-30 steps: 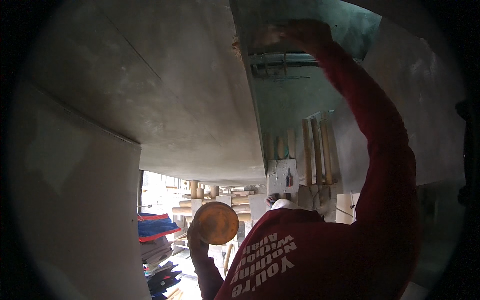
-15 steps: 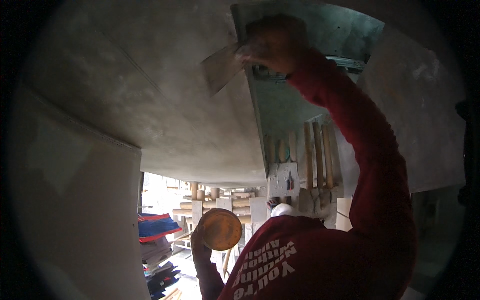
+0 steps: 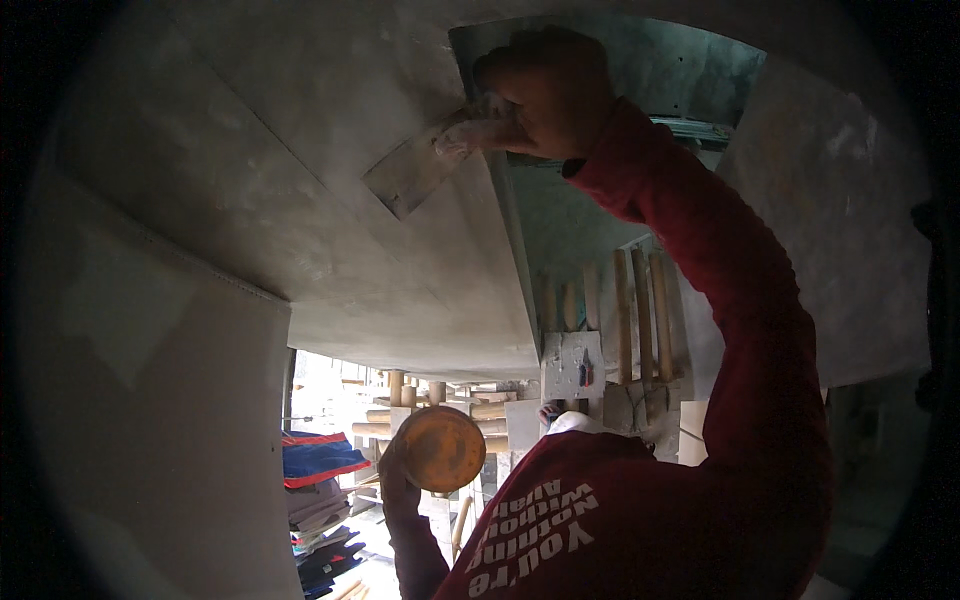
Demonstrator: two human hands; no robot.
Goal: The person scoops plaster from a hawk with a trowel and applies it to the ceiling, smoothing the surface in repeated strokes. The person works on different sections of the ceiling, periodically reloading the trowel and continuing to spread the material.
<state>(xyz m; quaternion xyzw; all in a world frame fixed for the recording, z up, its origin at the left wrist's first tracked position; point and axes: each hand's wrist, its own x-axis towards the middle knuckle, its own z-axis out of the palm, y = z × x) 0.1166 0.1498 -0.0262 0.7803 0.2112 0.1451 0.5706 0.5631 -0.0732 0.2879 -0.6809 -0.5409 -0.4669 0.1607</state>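
My right hand (image 3: pixel 545 95), at the end of a raised red sleeve, is closed around a wide, flat putty knife (image 3: pixel 408 182). Its blade lies on or close against the grey plastered surface (image 3: pixel 330 240), near the edge of a rectangular recess (image 3: pixel 690 70). Lower down, my left hand (image 3: pixel 398 490) grips a round orange-brown tub (image 3: pixel 440 449) from its left side. A stained round face of the tub shows; what is inside it is hidden, and so are most of the fingers.
A pale wall panel (image 3: pixel 170 430) stands at the left. Several wooden poles (image 3: pixel 642 310) show beyond the recess edge. A blue cloth-like item with red edging (image 3: pixel 325 457) and stacked materials (image 3: pixel 325 540) are at lower left, beside a bright opening. Another grey panel (image 3: pixel 830 230) is at the right.
My right hand has moved the putty knife a little left and down along the grey surface. My left hand still holds the tub at nearly the same place.
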